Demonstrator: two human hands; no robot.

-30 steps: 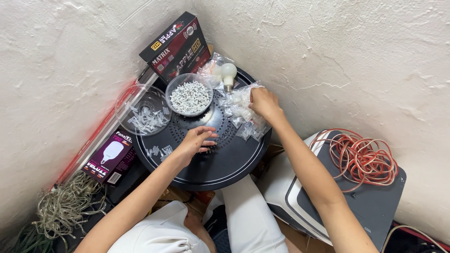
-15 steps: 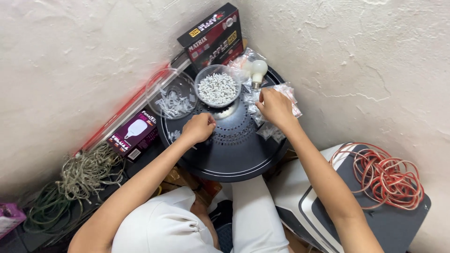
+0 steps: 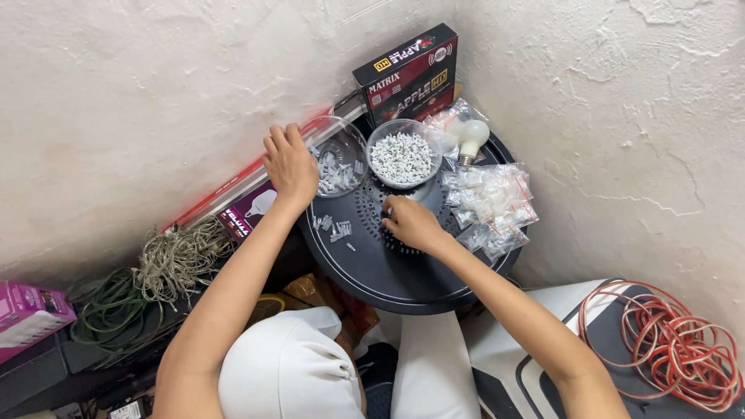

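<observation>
The left hand (image 3: 291, 163) rests, fingers loosely curled, on the rim of the clear bowl (image 3: 337, 159) at the round table's (image 3: 403, 275) far left edge; the right hand (image 3: 411, 223) pinches something small mid-table, just below the full bowl (image 3: 401, 153). Pressing that rim could tip the bowl off the edge.

We saw a round black tray (image 3: 403, 275) carrying two clear bowls (image 3: 401, 157) at its far edge, a light bulb (image 3: 470, 136) and small plastic bags (image 3: 495, 203) along the right edge, and loose white clips (image 3: 334, 227) near the left edge.
</observation>
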